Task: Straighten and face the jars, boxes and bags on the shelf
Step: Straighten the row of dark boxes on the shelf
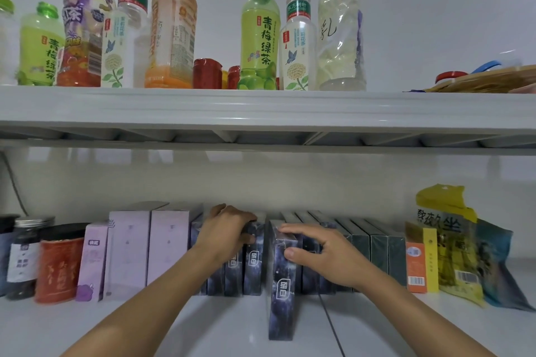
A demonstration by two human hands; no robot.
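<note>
**shelfnerd:** Sticking out of the row on the lower shelf (87, 324) is one dark blue box (282, 284), pulled well forward of its neighbours. It is held by the right hand (322, 252), fingers laid over the top, thumb pressed on the front face. The left hand (226, 233) is curled over the tops of the dark blue boxes (243, 266) just to the left, which seem to be steadied.

**tidy_tom:** So how much is reckoned done?

**shelfnerd:** Roughly midway, it'd be guessed. The purple boxes (145, 249) and dark green boxes (374, 249) are lined up already. A gap is left where the pulled box belongs. The yellow bag (449, 240) and blue bag (496, 263) on the right are slumped and crumpled, and the red jar (59, 266) and dark jar (24, 255) on the left haven't obviously been faced. Bottles (259, 37) on the upper shelf (261, 107) are turned every which way.
</note>
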